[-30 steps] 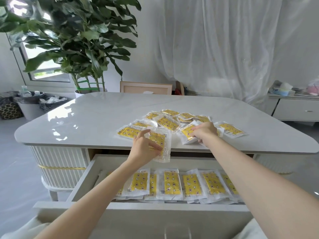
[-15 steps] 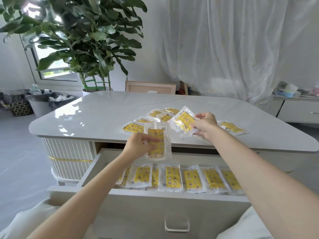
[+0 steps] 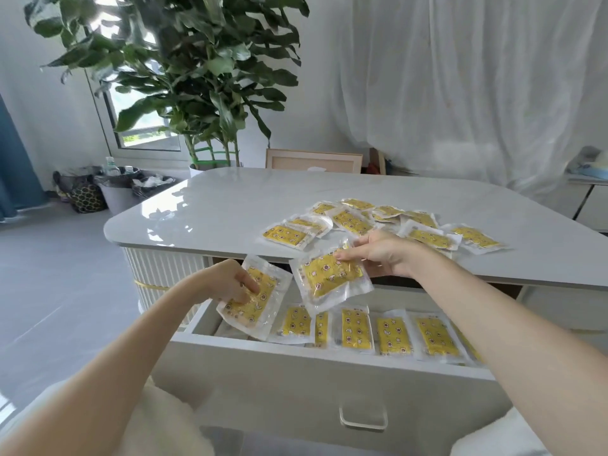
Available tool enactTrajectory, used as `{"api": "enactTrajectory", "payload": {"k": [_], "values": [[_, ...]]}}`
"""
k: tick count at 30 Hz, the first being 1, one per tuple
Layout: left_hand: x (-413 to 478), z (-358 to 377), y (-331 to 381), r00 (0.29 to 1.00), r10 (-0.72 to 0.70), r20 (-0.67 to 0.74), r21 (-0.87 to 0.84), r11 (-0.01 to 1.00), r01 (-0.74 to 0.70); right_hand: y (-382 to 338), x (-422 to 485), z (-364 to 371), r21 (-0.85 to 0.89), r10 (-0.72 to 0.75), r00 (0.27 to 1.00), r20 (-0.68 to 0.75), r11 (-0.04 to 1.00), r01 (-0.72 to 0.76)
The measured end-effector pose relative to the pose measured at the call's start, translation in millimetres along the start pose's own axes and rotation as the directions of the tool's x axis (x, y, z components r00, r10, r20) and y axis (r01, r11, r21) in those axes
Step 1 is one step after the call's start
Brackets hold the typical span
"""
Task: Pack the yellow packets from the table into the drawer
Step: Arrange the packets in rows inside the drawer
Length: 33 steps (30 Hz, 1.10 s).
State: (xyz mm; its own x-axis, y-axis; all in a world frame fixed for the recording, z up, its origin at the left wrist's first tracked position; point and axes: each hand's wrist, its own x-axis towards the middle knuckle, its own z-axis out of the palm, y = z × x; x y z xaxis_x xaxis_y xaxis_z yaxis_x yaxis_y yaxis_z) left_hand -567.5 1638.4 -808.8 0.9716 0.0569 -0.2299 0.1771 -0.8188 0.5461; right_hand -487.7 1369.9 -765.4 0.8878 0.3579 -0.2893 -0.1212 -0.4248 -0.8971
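My left hand (image 3: 230, 281) grips a yellow packet (image 3: 260, 299) in clear wrap, tilted over the left end of the open drawer (image 3: 296, 366). My right hand (image 3: 381, 253) pinches a second yellow packet (image 3: 332, 278) by its top edge, hanging above the drawer near the table's front edge. Several yellow packets (image 3: 358, 329) lie in a row inside the drawer. A loose pile of several more packets (image 3: 362, 222) lies on the white table (image 3: 230, 205) behind my right hand.
A large potted plant (image 3: 184, 77) stands behind the table's far left corner. Bins and bags (image 3: 108, 189) sit on the floor at the left. A white cabinet (image 3: 589, 199) is at the far right. The drawer front has a clear handle (image 3: 363, 419).
Both hands lifted their packets off the table and moved them toward me, down over the open drawer. The camera swung left and closer.
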Motion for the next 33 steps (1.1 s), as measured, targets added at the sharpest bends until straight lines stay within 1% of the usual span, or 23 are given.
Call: {"api": "enactTrajectory", "payload": {"k": [2, 6, 9, 12, 15, 17, 19, 22, 24, 26, 28, 29, 31, 33], "values": [[5.2, 4.2, -6.9, 0.997, -0.069, 0.031, 0.064, 0.996, 0.067, 6.5, 3.7, 9.1, -0.065, 0.045, 0.998, 0.038, 0.997, -0.043], [22.1, 13.9, -16.7, 0.981, -0.180, 0.070, 0.090, 0.981, 0.173, 27.0, 14.0, 25.6, -0.187, 0.130, 0.990, 0.060, 0.975, -0.116], [37.2, 21.6, -25.8, 0.967, -0.241, 0.082, 0.106, 0.967, 0.232, 44.7, 25.3, 34.6, -0.192, 0.174, 0.983, 0.060, 0.968, -0.160], [52.2, 29.6, -35.1, 0.957, -0.276, 0.086, 0.141, 0.955, 0.263, 60.6, 36.8, 38.9, -0.190, 0.215, 0.976, 0.032, 0.960, -0.206], [61.0, 33.6, -37.0, 0.952, -0.295, 0.081, 0.257, 0.929, 0.266, 73.6, 48.2, 42.0, -0.143, 0.241, 0.970, 0.008, 0.961, -0.238], [65.7, 35.8, -39.6, 0.954, -0.292, 0.061, 0.371, 0.894, 0.250, 79.2, 55.2, 45.2, -0.125, 0.241, 0.970, 0.018, 0.963, -0.237], [67.7, 37.5, -37.9, 0.954, -0.298, 0.043, 0.506, 0.830, 0.236, 82.2, 61.8, 46.9, -0.107, 0.254, 0.966, 0.038, 0.963, -0.249], [64.1, 40.7, -29.6, 0.945, -0.325, 0.036, 0.628, 0.743, 0.231, 83.6, 70.0, 48.4, -0.031, 0.268, 0.959, 0.095, 0.963, -0.267], [60.2, 43.0, -23.1, 0.952, -0.305, 0.039, 0.696, 0.692, 0.193, 85.2, 74.9, 48.6, 0.031, 0.266, 0.956, 0.126, 0.962, -0.272], [58.5, 46.4, -17.7, 0.949, -0.287, 0.129, 0.720, 0.686, 0.110, 89.6, 80.1, 48.2, 0.087, 0.272, 0.952, 0.143, 0.954, -0.286], [61.8, 52.1, -17.0, 0.922, -0.289, 0.258, 0.728, 0.685, 0.011, 94.7, 84.4, 47.6, 0.173, 0.287, 0.939, 0.189, 0.932, -0.319], [64.2, 56.5, -17.9, 0.908, -0.295, 0.299, 0.736, 0.676, -0.023, 95.9, 84.1, 46.6, 0.208, 0.293, 0.933, 0.211, 0.919, -0.335], [69.6, 63.9, -21.4, 0.901, -0.291, 0.323, 0.760, 0.646, -0.064, 95.8, 84.9, 44.6, 0.243, 0.305, 0.927, 0.219, 0.903, -0.355], [71.0, 66.0, -22.8, 0.914, -0.255, 0.314, 0.772, 0.629, -0.090, 93.9, 84.7, 44.3, 0.283, 0.305, 0.934, 0.188, 0.894, -0.348]]}}
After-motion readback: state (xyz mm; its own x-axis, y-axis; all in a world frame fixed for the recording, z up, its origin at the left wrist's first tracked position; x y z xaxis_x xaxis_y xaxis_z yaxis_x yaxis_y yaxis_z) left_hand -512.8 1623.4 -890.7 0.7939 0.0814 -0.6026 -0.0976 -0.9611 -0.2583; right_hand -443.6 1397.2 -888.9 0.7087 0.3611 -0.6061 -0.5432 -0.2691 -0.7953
